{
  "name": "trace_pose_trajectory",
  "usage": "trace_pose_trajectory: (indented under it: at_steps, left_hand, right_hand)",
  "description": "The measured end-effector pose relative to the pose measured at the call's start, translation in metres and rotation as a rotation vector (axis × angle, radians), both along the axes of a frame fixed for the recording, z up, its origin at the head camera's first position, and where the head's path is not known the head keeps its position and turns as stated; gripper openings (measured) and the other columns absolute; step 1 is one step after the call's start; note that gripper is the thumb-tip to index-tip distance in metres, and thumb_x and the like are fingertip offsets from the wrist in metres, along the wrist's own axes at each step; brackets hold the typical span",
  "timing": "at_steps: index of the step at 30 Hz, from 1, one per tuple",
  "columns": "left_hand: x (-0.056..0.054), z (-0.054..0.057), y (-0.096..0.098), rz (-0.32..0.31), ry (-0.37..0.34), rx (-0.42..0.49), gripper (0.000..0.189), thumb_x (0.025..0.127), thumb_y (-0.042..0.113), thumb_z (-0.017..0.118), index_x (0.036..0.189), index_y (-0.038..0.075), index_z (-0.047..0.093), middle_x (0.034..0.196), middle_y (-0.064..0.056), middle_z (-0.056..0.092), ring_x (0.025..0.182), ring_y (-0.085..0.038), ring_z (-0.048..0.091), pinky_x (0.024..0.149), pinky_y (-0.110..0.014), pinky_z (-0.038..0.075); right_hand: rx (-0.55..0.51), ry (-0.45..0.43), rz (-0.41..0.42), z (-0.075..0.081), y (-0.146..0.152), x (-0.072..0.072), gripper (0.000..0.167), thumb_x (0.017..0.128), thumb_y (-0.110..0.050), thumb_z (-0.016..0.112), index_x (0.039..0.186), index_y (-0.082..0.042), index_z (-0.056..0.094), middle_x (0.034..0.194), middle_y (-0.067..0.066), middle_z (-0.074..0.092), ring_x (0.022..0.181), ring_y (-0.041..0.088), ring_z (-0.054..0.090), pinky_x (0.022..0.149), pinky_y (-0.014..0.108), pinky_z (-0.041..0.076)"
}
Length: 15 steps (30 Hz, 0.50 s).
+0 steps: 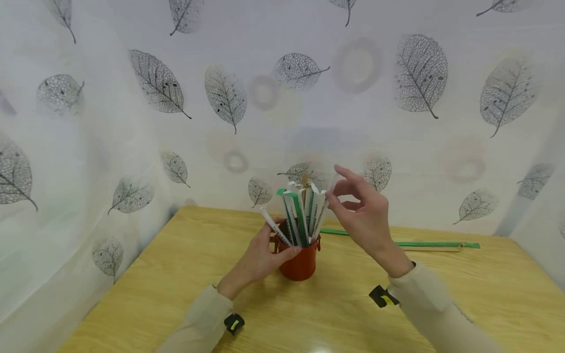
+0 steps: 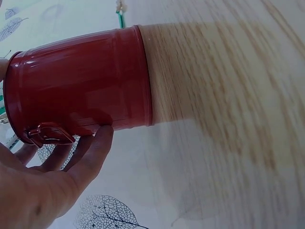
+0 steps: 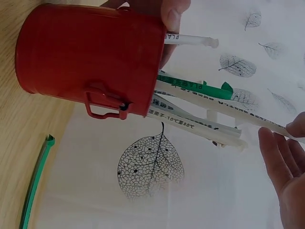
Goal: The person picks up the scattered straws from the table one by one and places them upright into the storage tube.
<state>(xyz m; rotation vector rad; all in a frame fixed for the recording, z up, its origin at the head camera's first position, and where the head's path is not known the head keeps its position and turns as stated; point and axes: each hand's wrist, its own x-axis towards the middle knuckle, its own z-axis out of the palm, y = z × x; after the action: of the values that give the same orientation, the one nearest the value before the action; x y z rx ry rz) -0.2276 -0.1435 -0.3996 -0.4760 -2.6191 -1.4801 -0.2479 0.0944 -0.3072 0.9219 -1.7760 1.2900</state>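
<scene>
A red metal bucket (image 1: 297, 267) with small side handles stands upright on the table. My left hand (image 1: 265, 252) grips it near the rim, thumb on the near side and fingers round the left side, as the left wrist view also shows. Several wrapped straws (image 1: 302, 215) with printed white or green wrappers stick up out of it. One white straw (image 1: 274, 225) leans left over the rim by the left hand. To the right, above the rim, my right hand (image 1: 364, 211) pinches the top end of a long white wrapped straw (image 3: 238, 112) between thumb and fingers; its lower end is among the others.
Behind the bucket, to the right, a long green wrapped straw (image 1: 434, 244) lies on the wooden table (image 1: 353, 314), with a thin brown strip (image 1: 430, 249) alongside. A white curtain (image 1: 282, 122) with a leaf print hangs close behind the table and along the left side.
</scene>
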Motion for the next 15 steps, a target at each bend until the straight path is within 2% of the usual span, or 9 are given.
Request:
trace_pose_trajectory:
  at_steps: [8,15]
  left_hand:
    - [0.001,-0.002,-0.001,0.003,-0.038,-0.008,0.071,0.091,0.05,0.074,0.148,0.03,0.038,0.142,-0.001,0.055,0.12,-0.026,0.061,0.095,-0.044,0.055]
    - [0.001,-0.001,-0.002,0.007,-0.033,-0.01,0.07,0.09,0.05,0.074,0.147,0.03,0.039,0.141,-0.001,0.055,0.118,-0.026,0.062,0.091,-0.041,0.057]
  right_hand:
    - [0.087,-0.049,-0.035,-0.021,-0.005,-0.006,0.059,0.083,0.01,0.077,0.138,-0.005,0.062,0.09,0.009,0.074,0.08,0.014,0.072,0.067,0.015,0.058]
    - [0.163,-0.088,-0.047,-0.038,-0.007,-0.009,0.055,0.082,0.01,0.077,0.134,0.0,0.063,0.088,0.009,0.073,0.079,0.019,0.073,0.066,0.018,0.059]
